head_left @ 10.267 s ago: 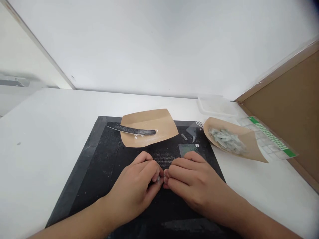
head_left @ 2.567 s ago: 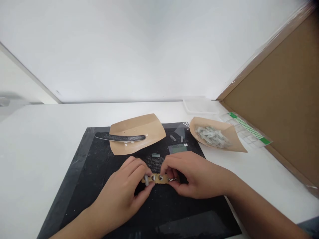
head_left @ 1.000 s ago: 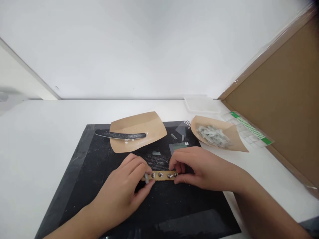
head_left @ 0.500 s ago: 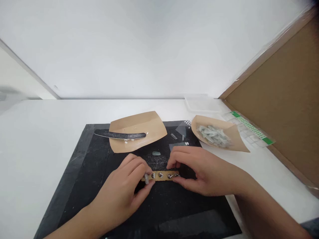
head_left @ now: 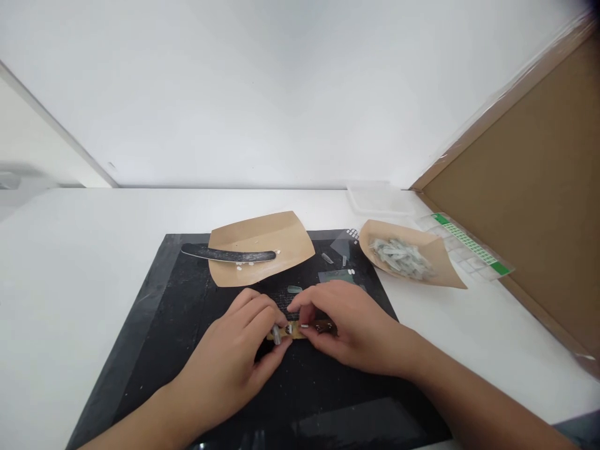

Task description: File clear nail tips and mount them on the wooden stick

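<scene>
My left hand (head_left: 239, 337) is closed, thumb and fingers pinching the left end of a narrow tan strip (head_left: 295, 334) with small metallic posts along it. A clear nail tip (head_left: 276, 335) sits at that end, partly between the fingers. Over the strip's right part is my right hand (head_left: 347, 325), its index finger and thumb apart. The thumb is close to a post (head_left: 304, 325), and I cannot tell whether they touch. The right hand shades and partly covers the posts beyond. A loose pale green nail tip (head_left: 294, 289) lies on the black mat (head_left: 154, 325) behind the strip.
A black nail file (head_left: 229, 254) rests across a brown paper tray (head_left: 262, 228) with small white pieces. Another paper tray (head_left: 445, 265) holds a pile of clear nail tips (head_left: 400, 256). Clear sheets with white tabs (head_left: 347, 240) and a clear, green-labelled case (head_left: 473, 244) are at right.
My right hand has moved left along the strip, from its right end to the middle posts, covering more of it. The left hand keeps its pinch on the left end.
</scene>
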The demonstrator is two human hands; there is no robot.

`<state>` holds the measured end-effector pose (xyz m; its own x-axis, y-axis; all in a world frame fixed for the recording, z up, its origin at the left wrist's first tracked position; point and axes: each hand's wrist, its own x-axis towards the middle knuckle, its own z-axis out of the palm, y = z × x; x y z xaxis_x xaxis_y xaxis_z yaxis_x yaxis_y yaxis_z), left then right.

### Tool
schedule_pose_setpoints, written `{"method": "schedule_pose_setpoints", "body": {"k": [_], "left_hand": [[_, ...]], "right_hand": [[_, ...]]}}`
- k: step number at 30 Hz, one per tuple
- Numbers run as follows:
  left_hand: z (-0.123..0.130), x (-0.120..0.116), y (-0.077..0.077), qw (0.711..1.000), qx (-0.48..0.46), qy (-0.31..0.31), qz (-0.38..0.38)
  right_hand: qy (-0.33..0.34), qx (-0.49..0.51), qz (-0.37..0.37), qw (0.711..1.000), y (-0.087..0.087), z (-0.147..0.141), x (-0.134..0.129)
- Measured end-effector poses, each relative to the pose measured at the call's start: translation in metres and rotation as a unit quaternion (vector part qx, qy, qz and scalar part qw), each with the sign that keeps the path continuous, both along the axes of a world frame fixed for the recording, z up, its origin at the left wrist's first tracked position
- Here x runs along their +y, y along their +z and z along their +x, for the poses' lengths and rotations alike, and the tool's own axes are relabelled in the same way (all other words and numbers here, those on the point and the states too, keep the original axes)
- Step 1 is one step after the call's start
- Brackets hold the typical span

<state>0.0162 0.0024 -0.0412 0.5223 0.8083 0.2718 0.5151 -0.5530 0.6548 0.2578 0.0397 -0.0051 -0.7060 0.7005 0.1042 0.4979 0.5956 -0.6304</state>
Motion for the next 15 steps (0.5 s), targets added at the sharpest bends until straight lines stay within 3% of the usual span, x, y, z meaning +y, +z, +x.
{"method": "schedule_pose_setpoints", "body": {"k": [6, 15], "left_hand": [[0.000, 0.001, 0.000, 1.000, -0.007, 0.005, 0.012], [0.001, -0.002, 0.017, 0.987, -0.103, -0.035, 0.115]], "right_hand": [[-0.047, 0.074, -0.018, 0.996, 0.004, 0.001, -0.001], [-0.036, 0.214, -0.194, 0.957, 0.007, -0.003, -0.013]]}}
